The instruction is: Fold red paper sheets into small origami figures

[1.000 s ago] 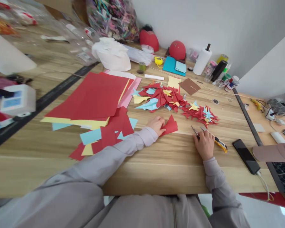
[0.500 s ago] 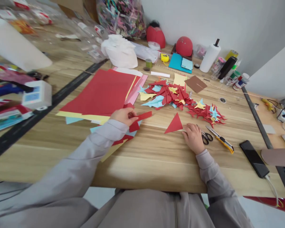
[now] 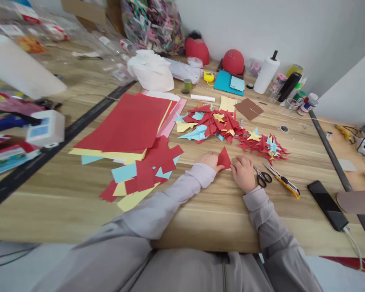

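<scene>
A small red paper triangle (image 3: 224,159) lies on the wooden table between my hands. My left hand (image 3: 211,161) has its thumb and fingers closed on the triangle's left side. At the lower right corner, my right hand (image 3: 243,172) touches the paper with bent fingers; whether it grips it is unclear. Cut red, blue and yellow pieces (image 3: 145,175) lie to the left, below a stack of large red sheets (image 3: 130,121). Behind my hands is a pile of folded red, blue and yellow paper shapes (image 3: 213,123), with a second cluster (image 3: 270,146) to its right.
Black scissors (image 3: 263,177), a yellow cutter (image 3: 282,180) and a phone on a cable (image 3: 327,205) lie right of my right hand. A white box (image 3: 47,127) stands at left. Bottles (image 3: 307,106), a white roll (image 3: 266,75) and red domes (image 3: 233,61) stand along the back.
My left hand has moved right from the cut pieces to the red triangle. A red strip formerly at that hand now lies among the pieces. My right hand has shifted slightly left.
</scene>
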Motion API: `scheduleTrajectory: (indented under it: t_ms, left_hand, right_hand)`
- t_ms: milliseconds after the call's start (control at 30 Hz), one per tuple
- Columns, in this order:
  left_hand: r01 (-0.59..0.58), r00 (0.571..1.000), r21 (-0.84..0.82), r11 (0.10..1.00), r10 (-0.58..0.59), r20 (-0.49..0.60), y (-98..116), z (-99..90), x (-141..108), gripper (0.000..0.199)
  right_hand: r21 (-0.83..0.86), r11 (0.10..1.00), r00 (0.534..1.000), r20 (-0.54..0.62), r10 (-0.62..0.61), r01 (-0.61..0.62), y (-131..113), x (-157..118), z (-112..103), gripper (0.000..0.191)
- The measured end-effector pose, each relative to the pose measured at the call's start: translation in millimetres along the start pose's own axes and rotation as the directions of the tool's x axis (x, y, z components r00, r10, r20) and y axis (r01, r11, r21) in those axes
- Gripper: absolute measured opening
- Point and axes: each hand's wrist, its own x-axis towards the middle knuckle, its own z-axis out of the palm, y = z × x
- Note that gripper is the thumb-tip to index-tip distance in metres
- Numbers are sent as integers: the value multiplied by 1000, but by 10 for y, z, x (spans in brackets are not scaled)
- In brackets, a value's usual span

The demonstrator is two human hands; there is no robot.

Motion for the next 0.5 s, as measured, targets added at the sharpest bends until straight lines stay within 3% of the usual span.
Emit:
scheduleTrajectory:
  t_ms: [167,500]
  left_hand:
    - [80,994,-53,995,-76,72,81,-3,81,44]
    - [83,995,25,996,-84,60,180,-24,98,55]
  right_hand:
    - [16,1000,1000,-1,1,-1,-3,-22,11,25]
    - [29,999,999,23,25,-25,-43,-20,3,26]
